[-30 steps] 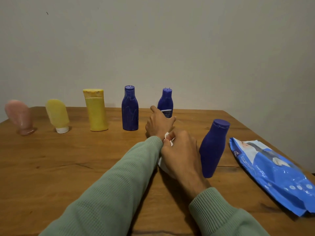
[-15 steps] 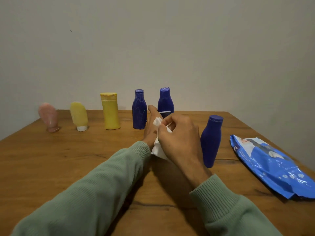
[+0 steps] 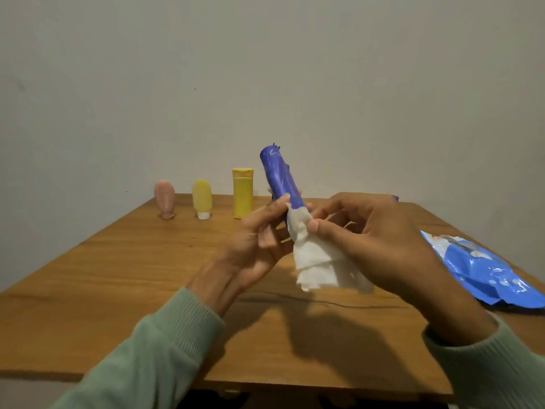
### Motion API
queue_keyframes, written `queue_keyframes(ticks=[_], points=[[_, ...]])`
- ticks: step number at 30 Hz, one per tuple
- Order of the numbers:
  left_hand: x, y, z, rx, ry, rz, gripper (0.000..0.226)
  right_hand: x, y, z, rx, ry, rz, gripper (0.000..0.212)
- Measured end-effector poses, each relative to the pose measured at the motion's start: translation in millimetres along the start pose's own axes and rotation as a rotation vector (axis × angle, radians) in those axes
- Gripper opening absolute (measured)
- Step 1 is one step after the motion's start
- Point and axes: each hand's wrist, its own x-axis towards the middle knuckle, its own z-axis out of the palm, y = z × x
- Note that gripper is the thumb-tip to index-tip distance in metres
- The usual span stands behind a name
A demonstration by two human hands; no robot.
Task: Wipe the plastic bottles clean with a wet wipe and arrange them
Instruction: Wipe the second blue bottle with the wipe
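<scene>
One glossy blue plastic bottle (image 3: 280, 178), cylindrical, tilted above the wooden bench (image 3: 118, 276): left hand (image 3: 256, 243) grips its lower body; right hand (image 3: 374, 231) pinches one crumpled white wet wipe (image 3: 318, 261) round its base. Back row: one pink tube (image 3: 164, 199), one pale-yellow tube (image 3: 202, 197), one yellow bottle (image 3: 242, 193). One crinkled blue pack (image 3: 483, 273), right.

Blue bottle (image 3: 280, 178) aloft, tilted; white wipe (image 3: 318, 261) wrapped round lower end.

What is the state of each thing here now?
Blue bottle: lifted, tilted, gripped by left hand.
Wet wipe: round its lower end, pinched by right hand.
Tall yellow bottle: upright on table.
Small yellow bottle: standing cap down.
Pink bottle: standing on table.
Wipes pack: lying on table.
</scene>
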Motion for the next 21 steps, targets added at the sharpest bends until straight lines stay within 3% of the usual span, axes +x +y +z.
queue_keyframes(ticks=[3, 11, 14, 21], points=[[-19, 1, -9, -0.169, -0.041, 0.027, 0.083, -6, -13, -11, -0.011, -0.061, -0.028, 0.008], [-43, 6, -2, -0.294, -0.042, -0.009, 0.048, -8, -25, -2, -0.131, -0.126, -0.143, 0.006], [-43, 3, 1, -0.358, -0.027, -0.011, 0.051, -15, -26, 7, -0.213, -0.145, -0.223, 0.009], [-42, -9, 4, -0.360, 0.059, -0.041, 0.055, -16, -15, 26, -0.380, -0.009, -0.346, 0.019]])
